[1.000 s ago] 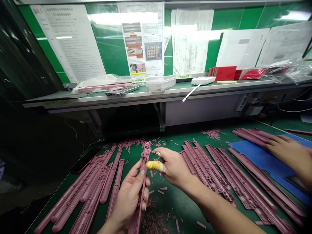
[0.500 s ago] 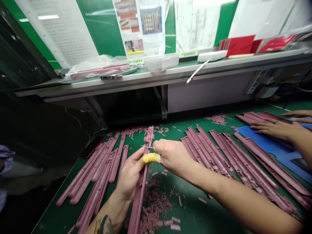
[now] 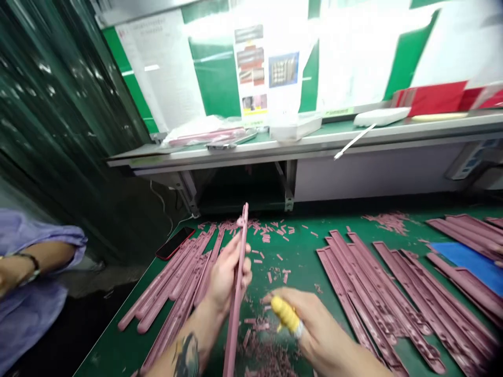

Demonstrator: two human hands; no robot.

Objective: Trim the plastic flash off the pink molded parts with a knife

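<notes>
In the head view, the person's left hand point(image 3: 226, 277) closes its fingers around a long, narrow, pink plastic strip point(image 3: 238, 309), which stands a little tilted above a green work mat point(image 3: 298, 272). The right hand point(image 3: 310, 324), blurred, is lower, just right of the strip. Its fingers are pressed together, one in a yellow finger cot point(image 3: 286, 314), and I cannot tell if they pinch anything. Other flat pink strips point(image 3: 377, 298) lie on both sides of the strip. A co-worker's lilac sleeve point(image 3: 31, 293) is well left of it.

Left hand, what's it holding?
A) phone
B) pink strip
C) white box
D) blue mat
B: the left hand grips the pink strip, which stands upright between its fingers and palm.
</notes>
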